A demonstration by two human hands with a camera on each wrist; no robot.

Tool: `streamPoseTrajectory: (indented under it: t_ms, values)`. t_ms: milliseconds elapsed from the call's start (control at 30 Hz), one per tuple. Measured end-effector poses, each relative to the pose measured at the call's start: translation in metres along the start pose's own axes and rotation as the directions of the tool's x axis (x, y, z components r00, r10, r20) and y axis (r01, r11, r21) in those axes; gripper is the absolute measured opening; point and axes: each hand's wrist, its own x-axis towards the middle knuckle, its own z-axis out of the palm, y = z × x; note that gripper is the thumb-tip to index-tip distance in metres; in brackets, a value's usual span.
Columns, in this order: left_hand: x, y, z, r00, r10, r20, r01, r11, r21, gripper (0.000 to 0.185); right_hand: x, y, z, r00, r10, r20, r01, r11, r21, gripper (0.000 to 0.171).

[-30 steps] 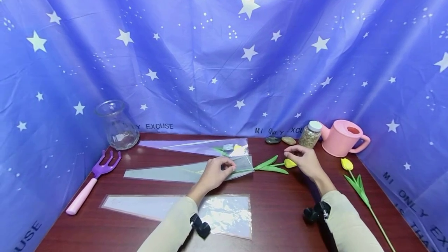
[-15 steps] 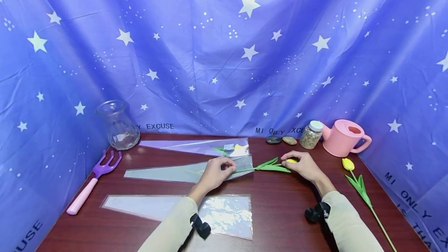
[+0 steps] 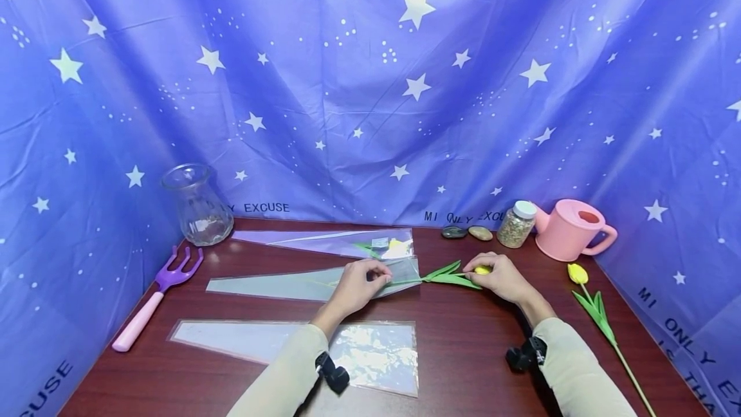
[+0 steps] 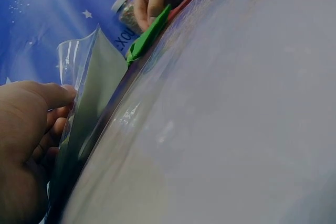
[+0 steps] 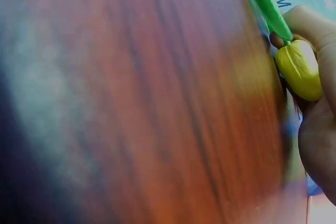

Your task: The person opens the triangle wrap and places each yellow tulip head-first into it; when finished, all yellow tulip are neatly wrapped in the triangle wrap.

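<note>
My left hand [image 3: 356, 288] pinches the clear upper layer of a pale green tapered flower sleeve [image 3: 260, 284], lifting it near the wide right end, as the left wrist view shows. A yellow tulip [image 5: 299, 72] with green leaves lies with its stem inside that sleeve; the leaves and bloom stick out to the right. With curled fingers and thumb, my right hand [image 3: 505, 280] grips the tulip just below its bloom, which is partly hidden by the hand in the head view.
Behind lies a purple sleeve [image 3: 307, 240] holding a yellow tulip; in front, a whitish sleeve [image 3: 376, 356]. Glass vase [image 3: 205, 217] and purple hand fork [image 3: 153, 301] are left. Two stones, a jar [image 3: 516, 225], pink watering can [image 3: 567, 230] and another tulip [image 3: 599, 317] are right.
My right hand has come down and slightly left onto the tulip, and its fingers have taken hold below the bloom. The left hand keeps its pinch on the sleeve.
</note>
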Motion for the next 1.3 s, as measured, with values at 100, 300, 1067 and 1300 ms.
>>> streamPoseTrajectory:
  t_ms: [100,300,1067,1300]
  values:
    - [0.0,0.0,0.0,1.0,-0.004,0.006,0.004,1.0,-0.007,0.004,-0.002,-0.004,0.001,1.0,-0.03,-0.008,0.03,1.0,-0.005,0.012]
    - [0.001,0.0,0.0,1.0,-0.01,0.008,0.01,1.0,-0.002,0.004,-0.004,-0.016,0.003,0.997,-0.075,-0.032,0.076,0.997,0.03,0.014]
    - [0.001,0.003,0.0,1.0,0.021,-0.009,-0.021,1.0,0.013,0.004,0.014,-0.062,0.051,0.993,-0.116,-0.015,0.117,0.978,0.171,0.013]
    - [0.001,0.003,-0.001,0.999,0.027,-0.018,-0.027,1.0,0.011,0.005,0.019,-0.073,0.06,0.993,-0.119,0.017,0.114,0.977,0.181,0.011]
